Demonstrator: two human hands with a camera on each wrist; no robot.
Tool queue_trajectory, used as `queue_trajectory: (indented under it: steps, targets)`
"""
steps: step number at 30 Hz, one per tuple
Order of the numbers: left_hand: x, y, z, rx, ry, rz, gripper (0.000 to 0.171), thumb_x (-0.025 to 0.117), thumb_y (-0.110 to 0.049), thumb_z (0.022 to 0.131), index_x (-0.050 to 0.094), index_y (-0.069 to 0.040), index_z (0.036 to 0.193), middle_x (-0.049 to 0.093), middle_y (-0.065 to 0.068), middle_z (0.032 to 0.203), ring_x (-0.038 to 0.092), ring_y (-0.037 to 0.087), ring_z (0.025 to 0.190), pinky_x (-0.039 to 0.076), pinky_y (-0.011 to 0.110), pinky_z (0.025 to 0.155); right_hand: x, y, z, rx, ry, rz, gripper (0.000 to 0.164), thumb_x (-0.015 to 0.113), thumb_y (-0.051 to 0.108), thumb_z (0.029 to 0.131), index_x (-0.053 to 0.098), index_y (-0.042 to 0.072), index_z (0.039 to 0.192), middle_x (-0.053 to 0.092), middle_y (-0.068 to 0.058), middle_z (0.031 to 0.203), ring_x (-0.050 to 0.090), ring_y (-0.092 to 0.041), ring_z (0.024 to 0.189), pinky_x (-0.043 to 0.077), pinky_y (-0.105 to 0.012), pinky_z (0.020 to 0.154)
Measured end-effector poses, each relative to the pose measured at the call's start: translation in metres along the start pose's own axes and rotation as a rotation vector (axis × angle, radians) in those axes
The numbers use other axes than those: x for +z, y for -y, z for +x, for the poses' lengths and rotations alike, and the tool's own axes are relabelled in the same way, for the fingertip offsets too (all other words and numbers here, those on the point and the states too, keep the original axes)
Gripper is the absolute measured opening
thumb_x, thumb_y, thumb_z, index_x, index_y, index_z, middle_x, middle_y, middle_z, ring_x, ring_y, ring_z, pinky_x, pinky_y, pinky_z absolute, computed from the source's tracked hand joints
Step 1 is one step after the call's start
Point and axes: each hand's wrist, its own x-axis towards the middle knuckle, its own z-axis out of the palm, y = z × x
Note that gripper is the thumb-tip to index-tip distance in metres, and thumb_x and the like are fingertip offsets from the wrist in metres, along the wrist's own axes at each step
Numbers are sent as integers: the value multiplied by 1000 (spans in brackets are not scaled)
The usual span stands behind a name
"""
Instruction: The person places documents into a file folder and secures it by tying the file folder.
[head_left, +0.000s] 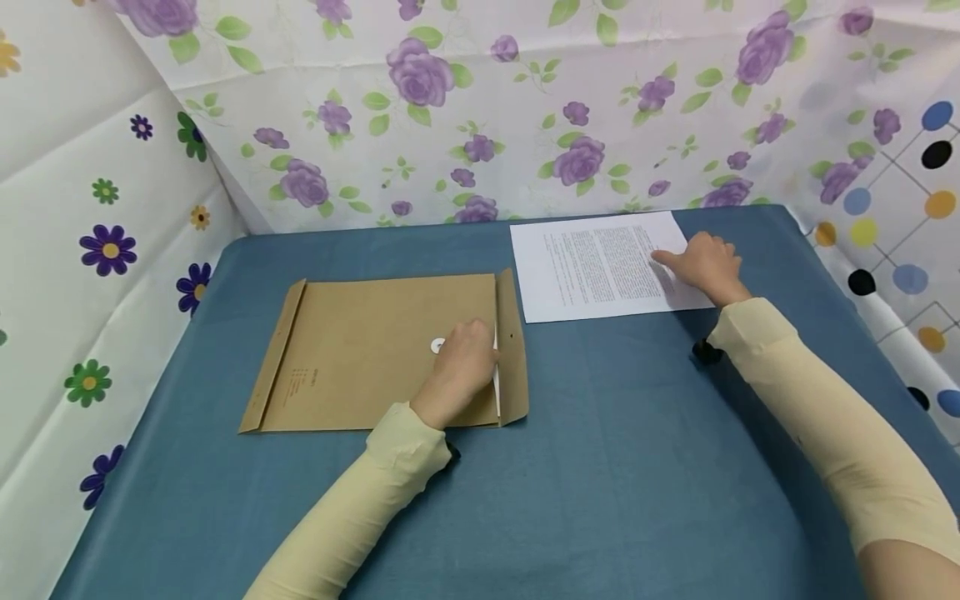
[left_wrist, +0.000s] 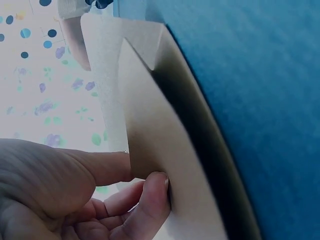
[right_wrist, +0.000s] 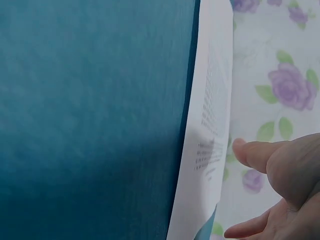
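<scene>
A brown paper envelope (head_left: 375, 350) lies flat with its flap (head_left: 513, 350) unfolded to the right. At the open end, my left hand (head_left: 463, 367) pinches the edge of the envelope's upper layer between thumb and fingers. The left wrist view shows the mouth (left_wrist: 200, 135) gaping beneath that lifted layer. A printed sheet of paper (head_left: 555, 292) rests to the upper right of the envelope. Over the sheet's right edge is my right hand (head_left: 708, 265), its thumb stretched out. In the right wrist view its thumb and fingers stand apart with nothing between them.
A blue cloth (head_left: 600, 467) covers the table. Behind it hangs a white curtain with purple roses (head_left: 420, 75). Other patterned cloths, one with flowers (head_left: 105, 250) and one with coloured dots (head_left: 911, 279), hang at the left and right sides.
</scene>
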Motion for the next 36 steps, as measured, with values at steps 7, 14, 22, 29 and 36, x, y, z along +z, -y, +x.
queue_trajectory:
  steps: [7, 14, 22, 29, 36]
  targets:
    - [0, 0, -1, -4, -4, 4, 22, 71, -4, 94, 61, -1, 75, 61, 14, 80, 55, 24, 68, 51, 37, 62, -1, 5, 10, 30, 60, 4, 99, 55, 61, 97, 34, -24, 143, 34, -48, 140, 28, -65, 132, 21, -74, 109]
    - [2, 1, 0, -15, 4, -11, 19, 71, -4, 94, 62, 0, 78, 59, 12, 78, 54, 24, 68, 50, 36, 61, 5, 15, 16, 37, 77, -21, 102, 57, 57, 98, 19, -23, 149, 32, -48, 141, 26, -65, 134, 21, -73, 110]
    - [3, 2, 1, -22, -1, -17, 14, 71, -3, 94, 65, 2, 82, 58, 11, 77, 54, 23, 66, 47, 34, 59, 11, 20, 17, 20, 16, -9, 94, 63, 49, 98, 25, -22, 147, 39, -45, 137, 31, -62, 133, 23, -72, 110]
    - [1, 1, 0, -33, 6, -27, 15, 71, -4, 95, 65, 1, 82, 57, 10, 76, 54, 23, 66, 46, 32, 57, 12, 18, 15, 34, -65, 51, 89, 72, 40, 94, 30, -20, 144, 41, -43, 133, 38, -59, 128, 31, -70, 106]
    - [2, 2, 1, -42, 6, -22, 16, 71, -5, 95, 64, 0, 81, 57, 10, 76, 53, 23, 66, 45, 33, 56, 12, 13, 14, 66, -110, 141, 83, 77, 30, 91, 34, -20, 141, 46, -41, 130, 48, -55, 120, 42, -66, 99]
